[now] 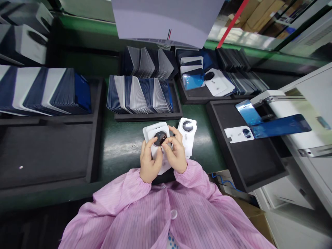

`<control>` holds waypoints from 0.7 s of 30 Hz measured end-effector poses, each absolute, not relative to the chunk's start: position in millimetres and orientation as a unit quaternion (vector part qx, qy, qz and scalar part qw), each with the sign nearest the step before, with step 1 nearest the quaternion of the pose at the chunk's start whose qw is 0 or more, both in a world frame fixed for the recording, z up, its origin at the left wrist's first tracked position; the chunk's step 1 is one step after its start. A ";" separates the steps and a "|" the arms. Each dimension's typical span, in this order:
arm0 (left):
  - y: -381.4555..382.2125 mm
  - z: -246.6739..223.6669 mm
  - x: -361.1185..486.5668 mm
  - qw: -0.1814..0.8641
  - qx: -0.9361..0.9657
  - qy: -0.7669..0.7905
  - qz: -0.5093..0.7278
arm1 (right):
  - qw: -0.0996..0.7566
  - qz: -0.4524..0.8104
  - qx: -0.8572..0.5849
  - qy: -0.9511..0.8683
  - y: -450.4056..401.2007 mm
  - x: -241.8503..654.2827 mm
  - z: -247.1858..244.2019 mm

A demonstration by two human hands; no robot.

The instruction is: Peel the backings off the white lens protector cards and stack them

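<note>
A stack of white phone back panels (153, 131) lies near the front edge of the green table, the top one with a round black camera ring. My left hand (150, 160) rests on the panel's left side, thumb and index finger curled at the ring. On the right side, my right hand (175, 154) has its thumb and fingertips pinched at the ring's lower right edge; anything between them is too small to make out. Just to the right sits a second stack of white panels (190, 138), also with a round camera ring.
Beyond my hands, a black tray (149, 117) holds rows of blue and white panels. A larger black tray (46, 152) is at the left. Another tray (249, 162) at the right bears a white panel (237, 135) and blue films. A white sheet (166, 20) hangs above.
</note>
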State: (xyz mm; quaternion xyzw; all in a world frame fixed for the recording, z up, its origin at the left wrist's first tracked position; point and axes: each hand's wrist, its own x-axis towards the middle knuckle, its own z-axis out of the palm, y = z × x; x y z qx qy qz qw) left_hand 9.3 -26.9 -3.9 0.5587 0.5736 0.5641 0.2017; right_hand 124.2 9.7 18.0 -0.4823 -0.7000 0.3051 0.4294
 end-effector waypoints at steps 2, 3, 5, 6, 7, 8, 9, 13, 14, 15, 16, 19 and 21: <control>-27.2 -4.2 9.3 0.195 0.562 0.576 0.561 | 0.431 0.298 -0.485 -0.700 9.2 123.7 18.5; -27.3 -4.0 9.3 0.189 0.565 0.576 0.560 | 0.431 0.295 -0.487 -0.700 8.8 123.2 18.9; -27.8 -3.2 9.3 0.177 0.571 0.574 0.560 | 0.431 0.290 -0.491 -0.699 7.8 121.9 19.4; -28.0 -2.6 9.3 0.174 0.572 0.573 0.561 | 0.433 0.289 -0.491 -0.698 7.1 120.9 19.2; -28.3 -2.1 9.3 0.173 0.573 0.572 0.561 | 0.436 0.290 -0.492 -0.695 6.4 119.7 18.4; -28.6 -1.7 9.5 0.173 0.573 0.572 0.561 | 0.441 0.295 -0.492 -0.690 5.8 118.4 17.1; -28.9 -1.3 9.6 0.174 0.572 0.575 0.559 | 0.451 0.305 -0.492 -0.679 5.4 116.9 15.2; -28.7 -0.9 10.4 0.176 0.576 0.575 0.554 | 0.515 0.411 -0.489 -0.572 5.6 113.0 6.1; -28.4 -0.9 10.5 0.178 0.577 0.572 0.555 | 0.524 0.440 -0.487 -0.542 6.0 112.9 4.9; -28.1 -0.9 10.5 0.180 0.577 0.570 0.556 | 0.527 0.465 -0.484 -0.522 6.5 113.2 4.4; -27.8 -0.9 10.4 0.184 0.575 0.570 0.557 | 0.525 0.484 -0.478 -0.512 6.9 113.6 4.5; -27.1 -1.1 9.6 0.196 0.565 0.576 0.558 | 0.508 0.504 -0.460 -0.525 7.4 114.6 7.1; -27.1 -2.3 9.1 0.208 0.561 0.575 0.558 | 0.497 0.500 -0.462 -0.538 8.4 115.3 8.4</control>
